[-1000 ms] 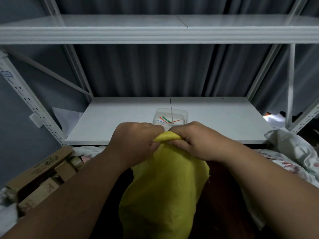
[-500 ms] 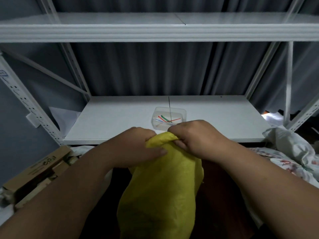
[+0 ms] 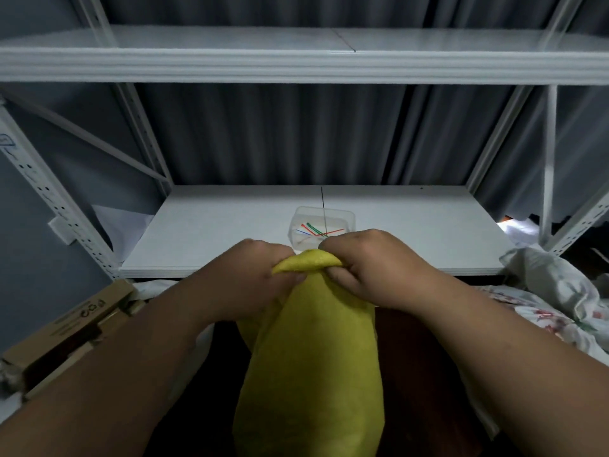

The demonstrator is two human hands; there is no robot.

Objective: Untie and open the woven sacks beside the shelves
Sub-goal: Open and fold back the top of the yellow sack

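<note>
Sack [image 3: 309, 367] hangs below both hands' grip — left hand [image 3: 253, 278]; right hand [image 3: 365, 262].

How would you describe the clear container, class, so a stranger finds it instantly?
Start at the white lower shelf of the metal rack. Near its front edge, just beyond the yellow sack, sits the clear plastic container. It alone holds thin coloured ties.

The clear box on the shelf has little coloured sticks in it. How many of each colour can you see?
In the clear box on the shelf, partly hidden behind the hands:
Green sticks: 1
Red sticks: 2
Blue sticks: 1
Total: 4 that show. More may lie hidden.
</note>
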